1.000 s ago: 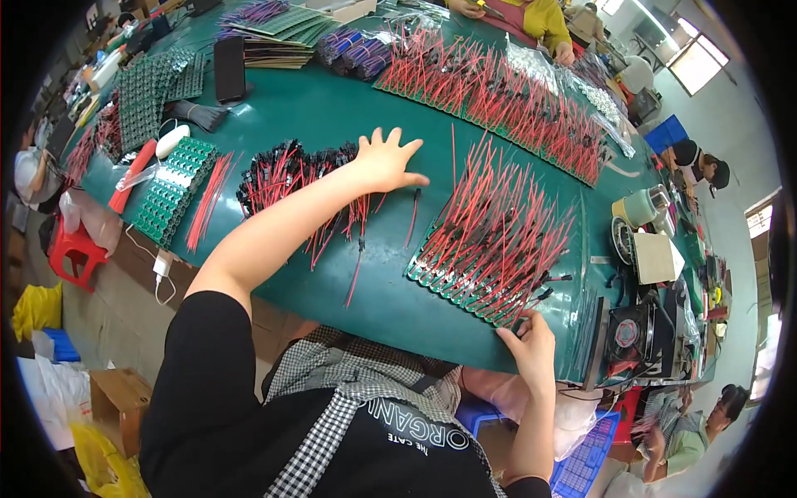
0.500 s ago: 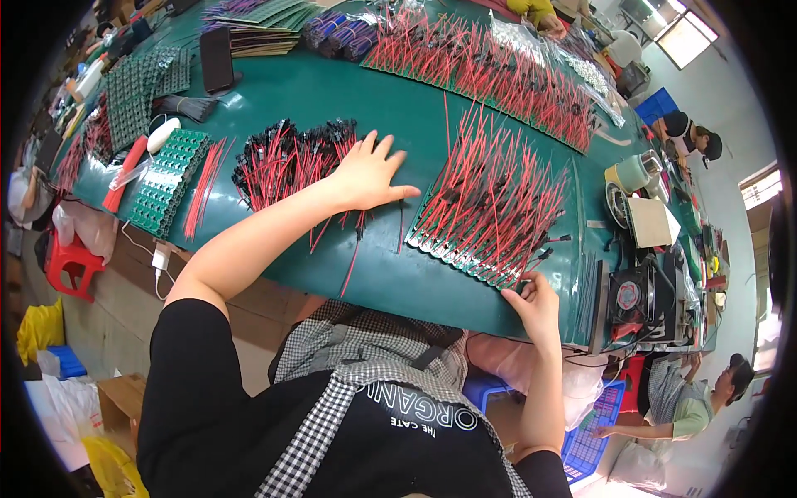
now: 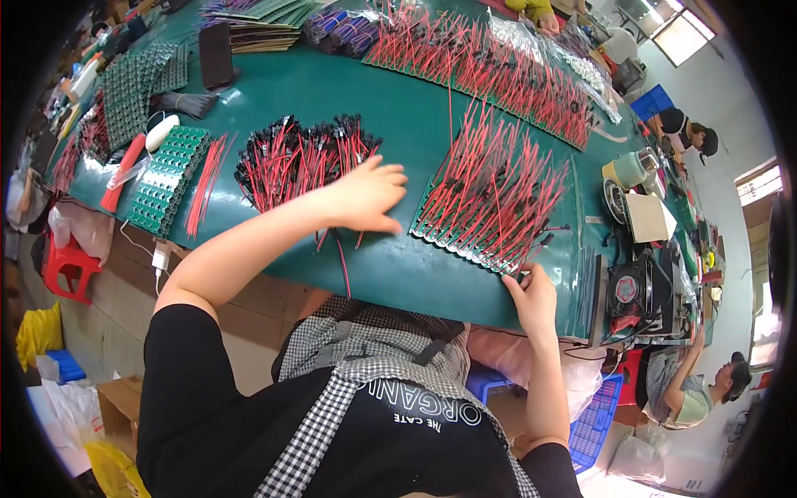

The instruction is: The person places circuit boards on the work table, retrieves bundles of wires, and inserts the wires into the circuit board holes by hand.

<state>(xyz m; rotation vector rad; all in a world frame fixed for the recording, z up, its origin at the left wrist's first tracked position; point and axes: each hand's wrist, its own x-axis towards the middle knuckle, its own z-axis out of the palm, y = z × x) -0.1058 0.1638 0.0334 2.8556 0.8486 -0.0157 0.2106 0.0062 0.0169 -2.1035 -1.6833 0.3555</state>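
Note:
My left hand [image 3: 365, 197] lies flat with fingers apart on the green table [image 3: 390, 100], over the near edge of a pile of red and black wire leads [image 3: 290, 158]. To its right lies a panel of small green circuit boards with red and black wires standing up from it [image 3: 494, 195]. My right hand [image 3: 530, 299] pinches the panel's near right corner at the table's front edge.
A green board panel [image 3: 166, 178] and loose red wires [image 3: 207, 183] lie at the left. More wired panels [image 3: 490, 70] run along the far side. A small fan [image 3: 627, 290] and a tape roll [image 3: 631, 170] sit at the right. Other people work at the right.
My left hand has drawn back toward me, from the middle of the wire pile to its near edge. My right hand has stayed at the panel's corner.

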